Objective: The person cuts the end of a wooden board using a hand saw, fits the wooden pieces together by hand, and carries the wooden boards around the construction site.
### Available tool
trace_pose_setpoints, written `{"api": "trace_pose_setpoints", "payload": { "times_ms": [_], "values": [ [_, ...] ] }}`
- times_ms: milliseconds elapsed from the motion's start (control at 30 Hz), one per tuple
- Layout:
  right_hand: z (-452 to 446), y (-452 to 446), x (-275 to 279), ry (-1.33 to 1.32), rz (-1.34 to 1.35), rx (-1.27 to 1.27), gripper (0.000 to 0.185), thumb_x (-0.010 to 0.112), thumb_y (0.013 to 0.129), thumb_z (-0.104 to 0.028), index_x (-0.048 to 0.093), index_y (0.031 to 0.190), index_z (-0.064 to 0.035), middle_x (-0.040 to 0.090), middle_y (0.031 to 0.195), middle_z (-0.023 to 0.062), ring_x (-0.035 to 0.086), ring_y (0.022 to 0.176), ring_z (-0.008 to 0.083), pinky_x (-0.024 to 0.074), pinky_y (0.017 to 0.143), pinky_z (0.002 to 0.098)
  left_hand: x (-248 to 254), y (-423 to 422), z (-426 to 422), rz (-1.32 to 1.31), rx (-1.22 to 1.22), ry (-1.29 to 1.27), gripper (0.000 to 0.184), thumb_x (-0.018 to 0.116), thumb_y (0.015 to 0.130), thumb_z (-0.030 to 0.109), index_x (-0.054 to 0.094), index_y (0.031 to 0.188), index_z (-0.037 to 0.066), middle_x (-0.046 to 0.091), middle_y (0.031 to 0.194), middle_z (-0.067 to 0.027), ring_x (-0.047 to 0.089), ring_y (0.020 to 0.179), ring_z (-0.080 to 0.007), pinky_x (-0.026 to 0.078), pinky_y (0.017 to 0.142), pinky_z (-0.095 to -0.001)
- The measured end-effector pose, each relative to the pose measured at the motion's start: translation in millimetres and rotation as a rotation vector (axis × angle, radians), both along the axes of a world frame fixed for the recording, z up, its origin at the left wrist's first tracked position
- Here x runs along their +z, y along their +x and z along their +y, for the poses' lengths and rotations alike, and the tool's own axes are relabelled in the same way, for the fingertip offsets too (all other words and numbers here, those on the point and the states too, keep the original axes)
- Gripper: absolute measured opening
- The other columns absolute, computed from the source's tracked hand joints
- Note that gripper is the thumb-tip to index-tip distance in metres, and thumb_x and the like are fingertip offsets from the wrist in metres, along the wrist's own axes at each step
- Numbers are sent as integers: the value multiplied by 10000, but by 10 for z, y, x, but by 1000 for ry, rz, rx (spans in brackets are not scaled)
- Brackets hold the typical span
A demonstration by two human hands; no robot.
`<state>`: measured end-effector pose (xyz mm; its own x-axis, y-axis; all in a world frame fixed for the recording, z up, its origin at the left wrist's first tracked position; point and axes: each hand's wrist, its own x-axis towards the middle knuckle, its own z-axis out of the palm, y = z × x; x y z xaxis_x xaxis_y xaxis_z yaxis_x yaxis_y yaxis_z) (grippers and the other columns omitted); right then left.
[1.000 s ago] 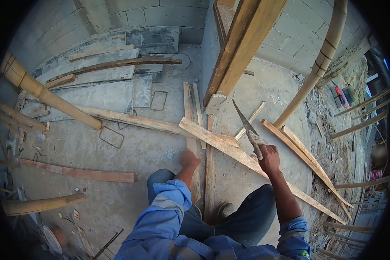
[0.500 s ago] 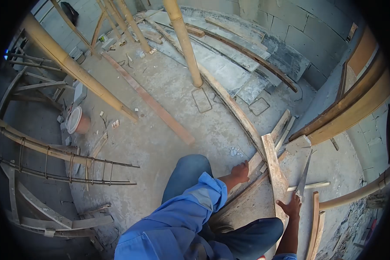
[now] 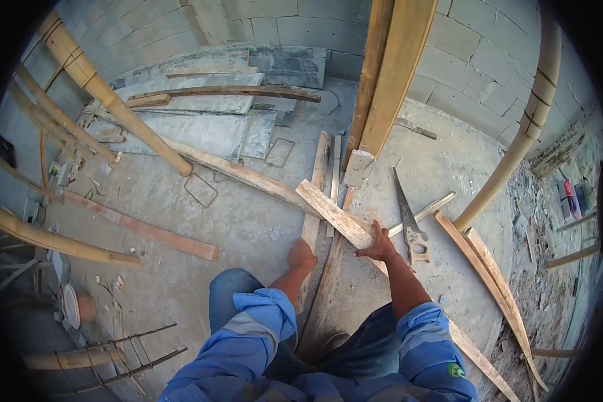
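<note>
My left hand (image 3: 302, 255) is closed around the left edge of a narrow wooden plank (image 3: 313, 228) lying on the floor. Across that plank runs a longer, rough board (image 3: 338, 213), slanting from upper left to lower right under my right forearm. With thumb and fingers spread, my right hand (image 3: 380, 245) rests on this board. Just right of that hand, a handsaw (image 3: 407, 208) lies on the floor, its handle (image 3: 419, 252) towards me and apart from my fingers. A thin batten (image 3: 435, 206) passes beneath the saw blade. My knees are bent on either side of the wood.
Two timber pieces (image 3: 479, 271) lie at right, by a leaning bamboo pole (image 3: 509, 174). Tall boards (image 3: 395, 74) stand ahead. Grey sheets (image 3: 194, 134) are stacked near the block wall (image 3: 275, 30). At left are a bamboo post (image 3: 127, 114), a reddish plank (image 3: 141, 228) and a bucket (image 3: 80, 307).
The view has swung to the right. My right hand has moved from beside the saw handle onto the slanting board, leaving the handle in plain sight. My left hand stays on its plank.
</note>
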<state>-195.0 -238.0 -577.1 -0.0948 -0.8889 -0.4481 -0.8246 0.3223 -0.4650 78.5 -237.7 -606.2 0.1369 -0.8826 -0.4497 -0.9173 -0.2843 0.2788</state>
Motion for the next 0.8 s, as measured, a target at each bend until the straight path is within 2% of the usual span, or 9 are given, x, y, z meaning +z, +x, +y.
{"api": "trace_pose_setpoints", "payload": {
  "times_ms": [167,267,367,467,633,667,767,800],
  "values": [
    [-47,-44,160,19,28,33,1416,970,513,-484,182,1605,-46,392,1446,369,514,1311,514,468,1117,478,90,34,35,86,-45,49,725,846,751,332,513,1304,2,587,1309,-214,646,1156,-399,551,962,-483],
    [4,-23,581,29,48,70,1370,962,517,-456,220,1583,-18,407,1424,391,541,1272,529,493,1081,482,194,-199,119,398,-78,222,737,845,749,396,549,1272,-31,574,1342,-245,635,1189,-403,546,967,-478],
    [51,-27,721,-10,69,95,1313,940,531,-441,243,1565,-26,432,1397,380,576,1231,517,525,1030,489,501,-465,292,325,-133,165,761,844,741,459,572,1234,-53,566,1359,-257,639,1178,-417,549,960,-477],
    [116,4,785,-9,77,107,1302,926,543,-435,236,1564,-14,425,1385,402,582,1212,537,525,1034,487,451,-481,406,218,-164,60,856,882,700,447,516,1290,-54,572,1312,-231,658,1137,-400,561,937,-475],
    [119,52,412,28,87,63,1337,922,546,-425,189,1590,-23,377,1420,441,563,1225,568,511,1062,490,407,-449,321,192,-96,103,912,896,664,458,484,1312,-34,550,1336,-225,648,1151,-392,554,946,-470],
    [86,34,310,42,74,66,1358,919,555,-423,154,1606,-29,326,1470,448,538,1262,572,500,1076,497,410,-421,361,176,-92,89,895,903,665,443,481,1299,-29,554,1320,-219,650,1144,-387,560,936,-469],
    [61,25,210,65,84,79,1393,920,552,-442,123,1615,-21,358,1442,435,537,1263,560,481,1094,468,415,-363,318,133,-88,49,874,915,662,430,474,1270,-16,569,1287,-210,654,1131,-386,562,927,-468],
    [68,39,198,72,89,61,1331,919,578,-419,162,1600,-24,371,1446,396,499,1311,535,472,1097,496,410,-370,341,126,-91,44,872,917,659,431,471,1262,-13,574,1279,-209,655,1129,-388,560,927,-468]
  ]
}}
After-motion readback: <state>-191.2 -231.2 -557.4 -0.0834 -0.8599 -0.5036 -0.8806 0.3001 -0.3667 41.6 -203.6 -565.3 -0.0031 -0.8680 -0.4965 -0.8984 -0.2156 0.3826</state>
